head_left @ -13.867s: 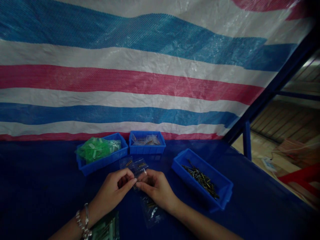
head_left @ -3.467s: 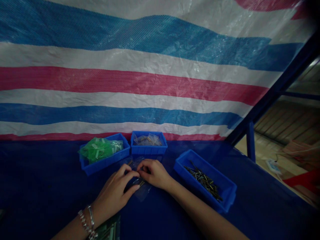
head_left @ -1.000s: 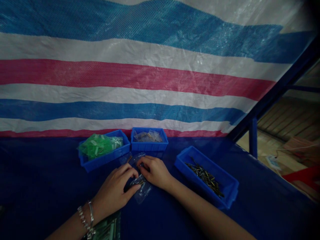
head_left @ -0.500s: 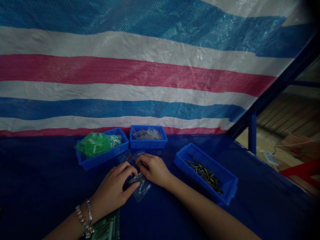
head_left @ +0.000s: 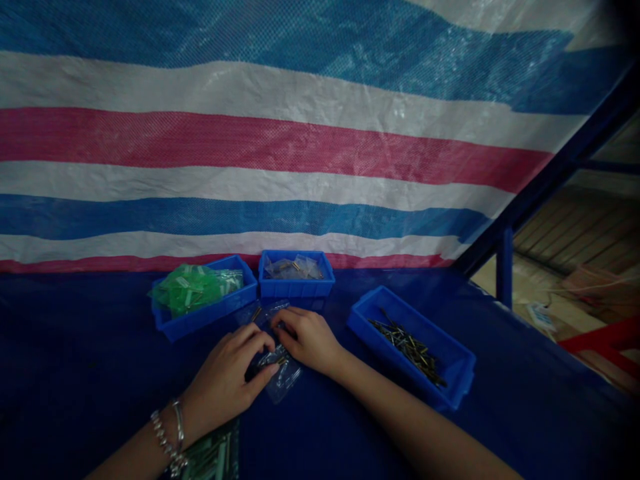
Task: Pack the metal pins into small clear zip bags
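Note:
Clear plastic bags (head_left: 285,385) lie on the blue table between my hands, with thin brass-coloured pieces inside. My left hand (head_left: 233,370), a bracelet on its wrist, is bent over the near bag, its thumb tip pressed on the plastic and its fingers curled. From the other side, my right hand (head_left: 311,339) has its fingers and thumb curled in at the bags' upper part; its fingertips are partly hidden. Beneath my left wrist lies another clear packet (head_left: 217,457) with long pale and metallic pieces, partly covered by my arm.
A blue bin (head_left: 173,328) at back left holds green and clear bags. Beside it, a smaller blue bin (head_left: 297,288) contains clear packets. On the right, a long blue bin (head_left: 453,353) carries loose drill-bit-like metal pieces. A striped tarp (head_left: 250,143) hangs behind the table.

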{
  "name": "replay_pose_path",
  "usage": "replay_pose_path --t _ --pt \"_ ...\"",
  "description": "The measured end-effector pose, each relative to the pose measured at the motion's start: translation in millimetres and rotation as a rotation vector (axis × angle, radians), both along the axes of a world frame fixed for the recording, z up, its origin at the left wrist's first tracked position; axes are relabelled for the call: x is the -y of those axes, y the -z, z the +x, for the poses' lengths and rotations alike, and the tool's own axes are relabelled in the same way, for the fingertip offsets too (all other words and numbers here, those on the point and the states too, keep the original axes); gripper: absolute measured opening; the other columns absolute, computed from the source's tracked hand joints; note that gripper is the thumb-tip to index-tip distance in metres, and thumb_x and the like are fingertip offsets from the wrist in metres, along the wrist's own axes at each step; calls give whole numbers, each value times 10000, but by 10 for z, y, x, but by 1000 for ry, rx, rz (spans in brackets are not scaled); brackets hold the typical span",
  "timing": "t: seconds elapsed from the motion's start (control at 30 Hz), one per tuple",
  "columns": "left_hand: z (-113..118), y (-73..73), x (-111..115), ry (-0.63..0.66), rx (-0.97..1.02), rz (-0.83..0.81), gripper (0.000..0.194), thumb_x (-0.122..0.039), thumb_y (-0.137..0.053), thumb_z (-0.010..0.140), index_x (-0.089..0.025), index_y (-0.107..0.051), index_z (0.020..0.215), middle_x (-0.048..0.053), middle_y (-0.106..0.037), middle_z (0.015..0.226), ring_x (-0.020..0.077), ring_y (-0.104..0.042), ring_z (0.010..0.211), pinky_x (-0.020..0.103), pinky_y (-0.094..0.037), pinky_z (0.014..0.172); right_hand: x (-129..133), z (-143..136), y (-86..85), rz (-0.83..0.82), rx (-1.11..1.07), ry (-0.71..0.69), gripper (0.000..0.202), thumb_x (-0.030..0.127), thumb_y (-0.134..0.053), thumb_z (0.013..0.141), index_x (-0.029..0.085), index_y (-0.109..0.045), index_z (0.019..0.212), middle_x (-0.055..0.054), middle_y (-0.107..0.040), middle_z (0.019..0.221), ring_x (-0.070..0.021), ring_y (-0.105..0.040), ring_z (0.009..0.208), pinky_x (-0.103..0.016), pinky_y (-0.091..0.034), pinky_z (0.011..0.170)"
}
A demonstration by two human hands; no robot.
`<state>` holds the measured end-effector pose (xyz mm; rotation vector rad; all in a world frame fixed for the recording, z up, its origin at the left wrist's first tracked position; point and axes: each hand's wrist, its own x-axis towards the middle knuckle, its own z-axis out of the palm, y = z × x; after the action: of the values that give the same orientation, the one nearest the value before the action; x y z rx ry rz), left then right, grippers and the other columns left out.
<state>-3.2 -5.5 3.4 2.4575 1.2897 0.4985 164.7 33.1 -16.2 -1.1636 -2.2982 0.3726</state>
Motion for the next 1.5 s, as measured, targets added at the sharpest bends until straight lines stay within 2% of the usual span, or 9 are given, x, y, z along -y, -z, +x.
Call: replay_pose_path --t 0.2,0.53,0.67,1.03,1.5 --pt "-7 47 -18 5 9 22 109 -259 -471 787 -204 -494 878 27 -501 892 193 -500 845 341 -395 768 1 -1 1 8 17 -1 125 164 -460 776 203 -541 862 4 -558 766 -99 -499 623 -192 -334 562" --pt "17 -75 -5 35 -11 9 136 -272 -476 779 -216 -534 889 27 -513 879 188 -507 828 327 -408 761 0 2 4 13 34 -1 119 172 -454 784 210 -529 868 3 -571 792 -107 -525 665 -196 -342 587" --pt "9 -52 -7 50 -14 20 140 -285 -475 781 -226 -542 889 25 -517 885 192 -502 839 336 -396 777 -6 2 12 15 31 -12 117 165 -453 782 207 -525 864 -2 -576 811 -118 -540 716 -200 -351 614" --pt "-5 17 -12 54 -16 52 136 -289 -470 785 -226 -523 894 23 -512 868 186 -494 809 336 -391 745 -7 8 34 21 42 3 111 174 -453 783 207 -519 865 3 -568 793 -115 -531 691 -204 -345 591" --pt "-4 18 -22 40 22 13 104 -255 -476 777 -217 -510 868 18 -512 896 180 -497 816 320 -378 747 -2 6 4 -29 45 9 136 160 -454 785 209 -538 881 -6 -573 813 -122 -531 720 -211 -344 615"
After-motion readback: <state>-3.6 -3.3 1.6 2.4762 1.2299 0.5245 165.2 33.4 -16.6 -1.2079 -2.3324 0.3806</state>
